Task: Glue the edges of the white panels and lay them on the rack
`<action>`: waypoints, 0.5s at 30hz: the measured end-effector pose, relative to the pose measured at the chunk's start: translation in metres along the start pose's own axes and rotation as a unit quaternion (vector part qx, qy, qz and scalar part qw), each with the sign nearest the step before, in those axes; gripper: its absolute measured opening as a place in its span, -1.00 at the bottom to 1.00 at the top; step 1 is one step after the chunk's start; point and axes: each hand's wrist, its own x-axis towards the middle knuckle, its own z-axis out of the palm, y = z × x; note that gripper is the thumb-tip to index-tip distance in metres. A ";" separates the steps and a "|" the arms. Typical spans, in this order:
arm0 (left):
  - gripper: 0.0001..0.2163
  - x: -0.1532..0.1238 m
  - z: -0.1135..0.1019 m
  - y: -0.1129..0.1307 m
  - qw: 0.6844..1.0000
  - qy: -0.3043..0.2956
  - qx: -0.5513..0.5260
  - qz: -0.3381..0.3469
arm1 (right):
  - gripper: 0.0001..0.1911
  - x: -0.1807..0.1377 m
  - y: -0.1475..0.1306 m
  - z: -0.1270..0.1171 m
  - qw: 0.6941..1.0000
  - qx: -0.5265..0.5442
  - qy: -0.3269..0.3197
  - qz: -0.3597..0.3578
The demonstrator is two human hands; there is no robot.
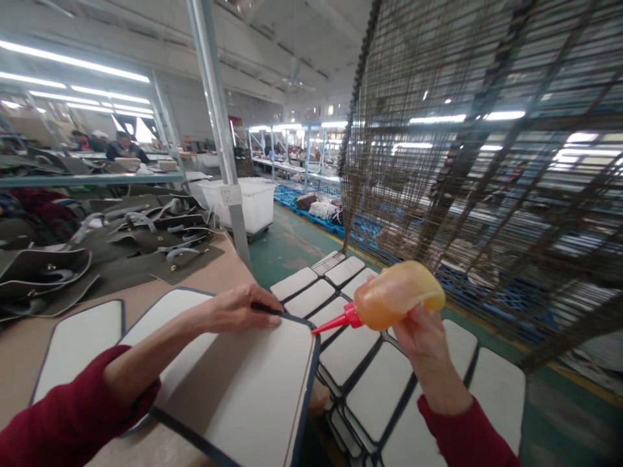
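Our left hand (238, 310) flat and open on the white panel (253, 383), our right hand (424, 337) at 3 o'clock gripping the glue bottle (396, 295), nozzle (337, 322) toward 9 o'clock.

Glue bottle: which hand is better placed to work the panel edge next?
Right, likely. The right hand grips the glue bottle, its nozzle near the panel edge; the left hand rests on the panel.

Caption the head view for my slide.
Left hand presses white panel; right hand tips amber squeeze bottle at its edge.
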 end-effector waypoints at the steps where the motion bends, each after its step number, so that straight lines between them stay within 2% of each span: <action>1: -0.68 0.000 0.000 -0.003 1.000 0.002 -0.002 -0.002 | -0.53 0.000 0.001 -0.001 1.000 -0.001 0.001 0.000; 6: -0.65 -0.001 0.001 -0.015 1.000 0.013 -0.025 -0.005 | -0.51 -0.004 0.004 -0.002 1.000 0.002 -0.003 0.014; 15: -0.64 -0.002 0.002 -0.024 0.993 0.025 -0.104 -0.058 | -0.50 -0.007 0.007 0.001 0.999 0.011 0.004 0.031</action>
